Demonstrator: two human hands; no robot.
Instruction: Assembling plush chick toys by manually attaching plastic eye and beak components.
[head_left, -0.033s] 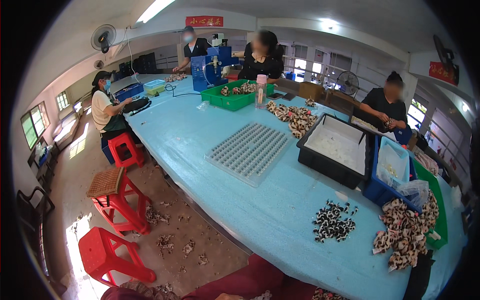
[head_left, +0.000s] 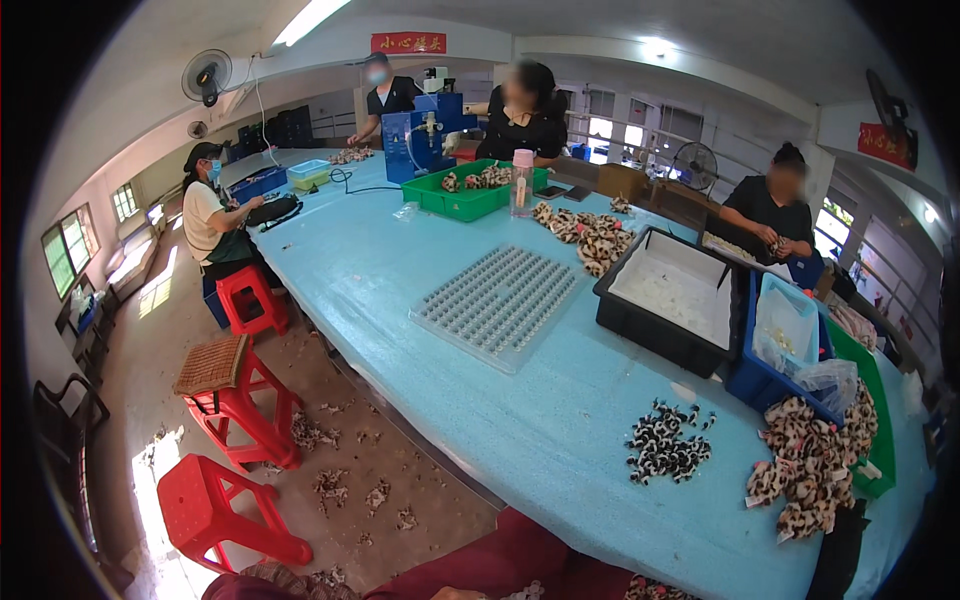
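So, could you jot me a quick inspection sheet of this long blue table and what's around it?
Surface: long table under a light blue cover, mostly bare in the near middle.
Job's things: small black-and-white pieces in a pile; spotted plush pieces heaped to its right; a clear tray of small studs.
Clutter: black bin, blue bin, green crate, pink-capped bottle, scraps on the floor.
Fingers: neither of the wearer's hands clearly seen; only a dark red sleeve at the lower edge.
Cables: one dark cable near the blue machine.
Surroundings: four seated or standing co-workers, red stools, wall fan.
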